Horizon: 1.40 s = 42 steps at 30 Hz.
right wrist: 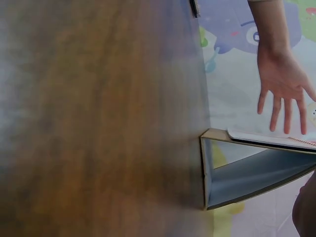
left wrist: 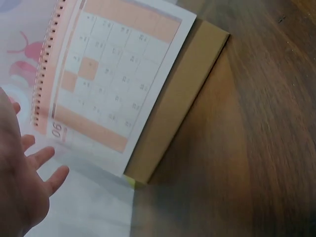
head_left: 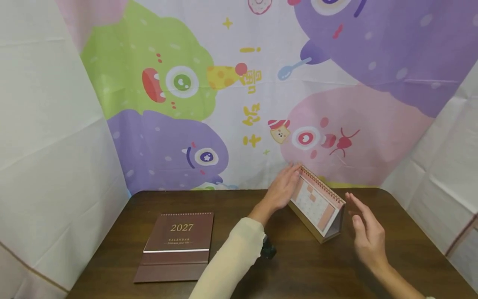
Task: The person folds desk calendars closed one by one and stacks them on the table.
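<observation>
A pink desk calendar (head_left: 315, 205) stands like a tent on a brown base, its gold-coloured spiral binding along the top. My left hand (head_left: 280, 189) is at its far left end, fingers extended near the upper corner. The left wrist view shows the calendar's printed grid (left wrist: 111, 74) with this hand (left wrist: 22, 170) beside the spiral edge, fingers spread. Off the near right end is my right hand (head_left: 369, 238), fingers straight and thumb raised, nothing in it. The hollow triangular end (right wrist: 252, 173) of the calendar faces the right wrist view.
A maroon 2027 calendar (head_left: 179, 245) lies at the left of the dark wooden table (head_left: 306, 270). Behind the table hangs a cloth (head_left: 239, 166) with cartoon monsters, and white cloth walls (head_left: 56, 145) close off the sides. A small black device (head_left: 268, 249) is at my left wrist.
</observation>
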Each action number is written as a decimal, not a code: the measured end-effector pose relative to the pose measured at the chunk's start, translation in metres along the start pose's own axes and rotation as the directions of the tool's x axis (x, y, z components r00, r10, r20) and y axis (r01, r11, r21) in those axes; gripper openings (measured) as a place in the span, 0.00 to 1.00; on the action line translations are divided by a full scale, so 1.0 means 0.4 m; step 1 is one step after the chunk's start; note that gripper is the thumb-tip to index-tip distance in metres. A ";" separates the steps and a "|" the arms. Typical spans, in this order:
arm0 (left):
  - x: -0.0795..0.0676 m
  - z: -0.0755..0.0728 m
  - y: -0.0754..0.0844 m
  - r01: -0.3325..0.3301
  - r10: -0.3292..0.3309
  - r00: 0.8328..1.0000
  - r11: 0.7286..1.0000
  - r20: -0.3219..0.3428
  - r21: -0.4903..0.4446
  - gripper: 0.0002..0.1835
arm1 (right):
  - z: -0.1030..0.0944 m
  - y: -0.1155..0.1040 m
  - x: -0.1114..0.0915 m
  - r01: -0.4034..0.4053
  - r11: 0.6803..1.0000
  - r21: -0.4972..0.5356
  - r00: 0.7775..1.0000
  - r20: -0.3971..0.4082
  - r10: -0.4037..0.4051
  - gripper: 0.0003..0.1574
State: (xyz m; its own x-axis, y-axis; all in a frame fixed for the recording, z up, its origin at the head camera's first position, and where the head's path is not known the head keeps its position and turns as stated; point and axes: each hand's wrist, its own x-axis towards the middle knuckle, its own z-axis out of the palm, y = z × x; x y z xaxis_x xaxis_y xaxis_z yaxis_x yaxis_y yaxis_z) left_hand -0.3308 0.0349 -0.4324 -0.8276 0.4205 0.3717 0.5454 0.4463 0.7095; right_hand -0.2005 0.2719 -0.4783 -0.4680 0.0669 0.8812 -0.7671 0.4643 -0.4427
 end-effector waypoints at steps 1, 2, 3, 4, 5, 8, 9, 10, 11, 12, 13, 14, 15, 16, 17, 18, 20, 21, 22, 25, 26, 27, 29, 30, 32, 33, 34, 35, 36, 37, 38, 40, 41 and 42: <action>0.001 0.001 0.005 -0.002 0.002 1.000 1.000 0.009 0.017 0.33 | -0.001 0.000 -0.003 -0.007 1.000 0.000 1.000 0.000 0.007 0.32; 0.003 0.002 0.009 -0.008 0.007 1.000 0.999 0.016 0.034 0.32 | -0.002 -0.001 -0.007 -0.021 1.000 0.001 1.000 0.002 0.021 0.32; 0.005 0.004 0.013 -0.012 0.010 1.000 0.998 0.025 0.057 0.33 | -0.004 -0.002 -0.010 -0.035 0.999 0.002 0.999 0.004 0.035 0.32; 0.006 0.005 0.017 -0.015 0.012 0.999 0.997 0.035 0.073 0.32 | -0.005 -0.005 -0.013 -0.060 0.998 0.001 0.998 0.009 0.060 0.32; 0.006 0.006 0.022 -0.019 0.015 0.999 0.996 0.045 0.089 0.32 | -0.007 -0.007 -0.017 -0.088 0.996 0.000 0.996 0.015 0.088 0.31; 0.006 0.009 0.033 -0.023 0.015 0.998 0.992 0.069 0.127 0.31 | -0.012 -0.012 -0.027 -0.161 0.987 0.003 0.987 0.031 0.161 0.30; 0.006 0.010 0.036 -0.022 0.012 0.997 0.991 0.075 0.135 0.31 | -0.014 -0.014 -0.031 -0.184 0.983 -0.001 0.982 0.036 0.184 0.29; 0.004 0.011 0.039 -0.018 0.007 0.997 0.991 0.080 0.136 0.31 | -0.016 -0.016 -0.034 -0.211 0.977 -0.006 0.977 0.040 0.211 0.29; 0.004 0.012 0.041 -0.015 0.004 0.996 0.990 0.084 0.139 0.31 | -0.018 -0.017 -0.038 -0.232 0.973 -0.007 0.972 0.040 0.232 0.29; 0.002 0.012 0.043 -0.011 -0.002 0.996 0.990 0.089 0.139 0.31 | -0.020 -0.016 -0.042 -0.254 0.967 -0.011 0.966 0.040 0.254 0.28; 0.001 0.013 0.043 -0.007 -0.006 0.996 0.990 0.092 0.139 0.31 | -0.022 -0.016 -0.045 -0.274 0.962 -0.011 0.961 0.041 0.274 0.28; 0.000 0.012 0.045 -0.003 -0.010 0.995 0.990 0.095 0.141 0.31 | -0.024 -0.016 -0.049 -0.295 0.955 -0.012 0.954 0.046 0.296 0.28; -0.001 0.012 0.046 0.000 -0.015 0.995 0.989 0.099 0.145 0.31 | -0.026 -0.016 -0.052 -0.317 0.948 -0.014 0.947 0.048 0.317 0.28; -0.003 0.010 0.048 0.003 -0.019 0.994 0.989 0.103 0.148 0.32 | -0.028 -0.012 -0.055 -0.318 0.948 -0.004 0.947 0.051 0.318 0.28; -0.004 0.009 0.049 0.006 -0.022 0.994 0.989 0.108 0.150 0.32 | -0.030 -0.008 -0.058 -0.318 0.948 0.017 0.947 0.055 0.316 0.28; -0.005 0.009 0.050 0.008 -0.025 0.993 0.988 0.112 0.154 0.32 | -0.032 -0.002 -0.061 -0.308 0.950 0.044 0.950 0.060 0.306 0.29; -0.007 0.008 0.050 0.006 -0.025 0.993 0.986 0.116 0.168 0.32 | -0.035 0.011 -0.064 -0.283 0.948 0.148 0.959 0.066 0.276 0.30; -0.006 0.009 0.050 0.004 -0.025 0.993 0.985 0.118 0.174 0.32 | -0.036 0.018 -0.065 -0.266 0.941 0.209 0.964 0.064 0.258 0.31; -0.006 0.009 0.050 0.002 -0.023 0.992 0.984 0.120 0.178 0.32 | -0.037 0.025 -0.065 -0.244 0.930 0.275 0.970 0.062 0.236 0.31; -0.004 0.012 0.048 0.000 -0.023 0.992 0.982 0.123 0.189 0.32 | -0.039 0.036 -0.063 -0.223 0.897 0.382 0.974 0.040 0.225 0.35; -0.003 0.012 0.048 0.002 -0.026 0.992 0.982 0.124 0.190 0.32 | -0.039 0.038 -0.062 -0.215 0.891 0.400 0.975 0.032 0.221 0.35; -0.002 0.013 0.047 0.004 -0.028 0.992 0.982 0.124 0.188 0.32 | -0.040 0.039 -0.061 -0.220 0.893 0.393 0.973 0.026 0.228 0.36; -0.001 0.013 0.046 0.011 -0.034 0.992 0.982 0.120 0.188 0.32 | -0.041 0.039 -0.059 -0.240 0.902 0.359 0.968 0.021 0.249 0.37; -0.001 0.012 0.045 0.012 -0.035 0.992 0.982 0.119 0.186 0.32 | -0.041 0.039 -0.058 -0.250 0.899 0.359 0.966 0.023 0.259 0.37; 0.001 0.013 0.045 0.013 -0.035 0.993 0.983 0.116 0.185 0.32 | -0.041 0.038 -0.056 -0.259 0.893 0.369 0.963 0.030 0.267 0.37; 0.002 0.013 0.045 0.011 -0.033 0.993 0.983 0.115 0.185 0.32 | -0.041 0.037 -0.056 -0.262 0.889 0.375 0.962 0.032 0.270 0.36; 0.003 0.013 0.045 0.010 -0.032 0.993 0.983 0.115 0.185 0.32 | -0.041 0.036 -0.056 -0.269 0.888 0.372 0.960 0.033 0.277 0.36; 0.004 0.014 0.045 0.010 -0.032 0.993 0.983 0.116 0.185 0.33 | -0.040 0.035 -0.056 -0.273 0.885 0.378 0.959 0.034 0.281 0.36; 0.004 0.014 0.046 0.010 -0.032 0.993 0.982 0.117 0.186 0.33 | -0.040 0.035 -0.056 -0.275 0.878 0.392 0.958 0.036 0.284 0.36; 0.005 0.014 0.047 0.011 -0.034 0.993 0.982 0.117 0.187 0.33 | -0.039 0.034 -0.057 -0.276 0.876 0.396 0.958 0.036 0.286 0.36; 0.005 0.014 0.048 0.013 -0.036 0.992 0.982 0.119 0.187 0.33 | -0.038 0.034 -0.058 -0.275 0.870 0.408 0.958 0.037 0.285 0.35; 0.003 0.013 0.051 0.022 -0.046 0.992 0.982 0.120 0.189 0.32 | -0.036 0.035 -0.059 -0.260 0.858 0.443 0.962 0.041 0.271 0.35; 0.003 0.013 0.053 0.027 -0.051 0.991 0.981 0.120 0.191 0.32 | -0.035 0.036 -0.059 -0.244 0.847 0.472 0.966 0.045 0.253 0.34; 0.002 0.012 0.055 0.030 -0.054 0.991 0.981 0.122 0.192 0.32 | -0.033 0.037 -0.060 -0.228 0.835 0.501 0.970 0.048 0.237 0.33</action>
State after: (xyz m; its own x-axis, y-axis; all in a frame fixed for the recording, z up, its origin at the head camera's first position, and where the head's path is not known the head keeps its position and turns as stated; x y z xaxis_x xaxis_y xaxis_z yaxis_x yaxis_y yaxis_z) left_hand -0.3189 0.0491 -0.4194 -0.8334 0.4892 0.2573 0.5360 0.6016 0.5922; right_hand -0.1948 0.2890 -0.5038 -0.6567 0.1324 0.7424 -0.7533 -0.0702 -0.6539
